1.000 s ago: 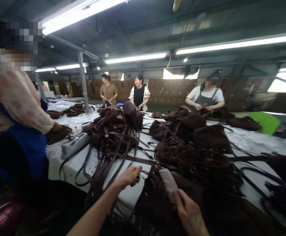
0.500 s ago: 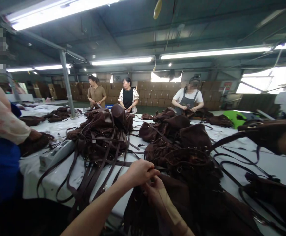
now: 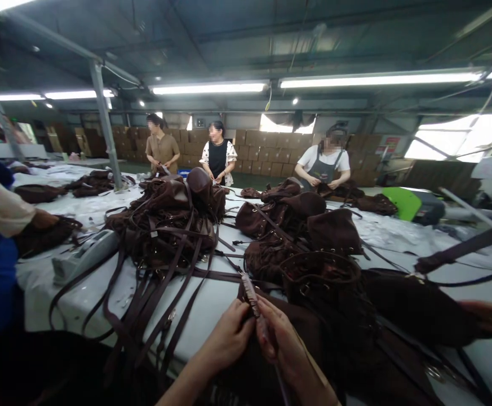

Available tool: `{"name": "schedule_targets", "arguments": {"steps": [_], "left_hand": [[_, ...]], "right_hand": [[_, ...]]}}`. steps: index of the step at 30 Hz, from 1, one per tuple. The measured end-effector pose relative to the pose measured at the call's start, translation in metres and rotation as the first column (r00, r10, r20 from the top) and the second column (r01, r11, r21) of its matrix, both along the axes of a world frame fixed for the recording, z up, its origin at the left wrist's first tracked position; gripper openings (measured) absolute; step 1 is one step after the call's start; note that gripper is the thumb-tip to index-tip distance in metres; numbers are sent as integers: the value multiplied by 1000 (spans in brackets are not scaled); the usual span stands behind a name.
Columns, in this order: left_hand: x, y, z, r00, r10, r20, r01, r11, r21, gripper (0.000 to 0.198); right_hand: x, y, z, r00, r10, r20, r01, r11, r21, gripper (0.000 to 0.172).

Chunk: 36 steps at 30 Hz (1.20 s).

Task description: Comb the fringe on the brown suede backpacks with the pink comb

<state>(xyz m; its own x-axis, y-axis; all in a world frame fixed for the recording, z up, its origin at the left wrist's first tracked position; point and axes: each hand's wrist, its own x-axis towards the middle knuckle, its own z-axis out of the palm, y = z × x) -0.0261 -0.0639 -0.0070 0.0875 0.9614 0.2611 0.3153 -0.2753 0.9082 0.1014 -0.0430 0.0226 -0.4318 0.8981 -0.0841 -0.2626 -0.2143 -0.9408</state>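
Observation:
In the head view, my right hand [image 3: 277,335] is closed around a slim, pale stick-like tool [image 3: 251,293] with a ridged upper end, which points up and away from me. Just left of it, my left hand [image 3: 230,329] has its fingers curled in, close to the tool; what they grip is hidden. Beneath both hands lies a dark brown bag [image 3: 302,318], soft and partly covered by my forearms. Directly beyond it stands another brown bag [image 3: 322,268] with an open, eyeleted mouth.
A heap of brown bags [image 3: 165,220] with long trailing straps covers the table's left middle. A grey tape dispenser-like object [image 3: 87,254] sits beside it. At right, another person's hand [image 3: 491,316] touches a bag. Co-workers stand across and at left.
My hands have moved slightly lower and apart, and the ridged tool now shows in my right hand. The bag at right has come down onto the table with the other person's hand.

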Motion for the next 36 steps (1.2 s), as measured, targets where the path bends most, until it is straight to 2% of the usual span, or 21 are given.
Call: {"name": "schedule_targets", "arguments": {"steps": [2, 4, 5, 7, 10, 12, 14, 17, 19, 21, 22, 24, 26, 29, 31, 34, 36], "left_hand": [[-1, 11, -15, 972, 167, -168, -176, 984, -39, 23], [-5, 24, -34, 929, 304, -212, -337, 931, -138, 33], [-9, 31, -43, 919, 343, -196, -378, 908, -179, 43], [-18, 45, -53, 927, 356, -120, -375, 900, -221, 60], [-39, 67, -46, 948, 318, -1, -311, 927, -212, 70], [-57, 80, -33, 938, 344, 51, -329, 925, -189, 69], [-75, 86, -23, 914, 400, 66, -386, 908, -161, 64], [-94, 73, -21, 862, 506, 30, -501, 859, -107, 45], [-94, 47, -25, 782, 623, 3, -622, 781, -48, 32], [-80, 13, -30, 710, 703, -49, -702, 711, 35, 29], [-70, -4, -32, 718, 689, -99, -685, 725, 73, 30], [-44, -31, -36, 790, 549, -273, -542, 834, 106, 34], [-19, -45, -40, 774, 415, -478, -433, 898, 79, 36], [7, -44, -46, 617, 348, -706, -455, 890, 41, 37], [16, -37, -50, 555, 299, -777, -456, 890, 17, 34], [19, -30, -57, 540, 242, -806, -390, 920, 15, 25], [18, -30, -63, 553, 255, -793, -350, 935, 56, 15]], "right_hand": [[0, -16, 0, 1000, -13, 3, 12, 1000, 27, 51], [3, -37, 3, 999, -38, 13, 37, 996, 87, 49], [6, -47, 5, 998, -46, 40, 41, 991, 127, 50], [15, -57, 11, 987, -46, 154, 19, 985, 173, 57], [27, -48, 15, 929, -81, 360, 25, 987, 158, 71], [33, -34, 8, 871, -162, 464, 95, 982, 163, 74], [35, -23, -4, 811, -233, 537, 141, 968, 206, 70], [36, -19, -23, 750, -276, 601, 121, 951, 285, 63], [36, -21, -31, 739, -305, 601, 122, 938, 325, 61], [36, -22, -33, 760, -308, 572, 138, 937, 321, 60], [35, -21, -34, 777, -302, 553, 145, 940, 310, 59], [35, -20, -33, 805, -290, 518, 154, 945, 290, 58], [34, -20, -33, 819, -285, 498, 162, 948, 275, 60], [36, -21, -32, 834, -288, 470, 188, 950, 248, 64], [38, -23, -31, 847, -290, 445, 205, 951, 230, 67], [42, -26, -28, 858, -298, 419, 222, 950, 221, 71], [44, -27, -27, 859, -304, 412, 231, 948, 218, 74]]}}
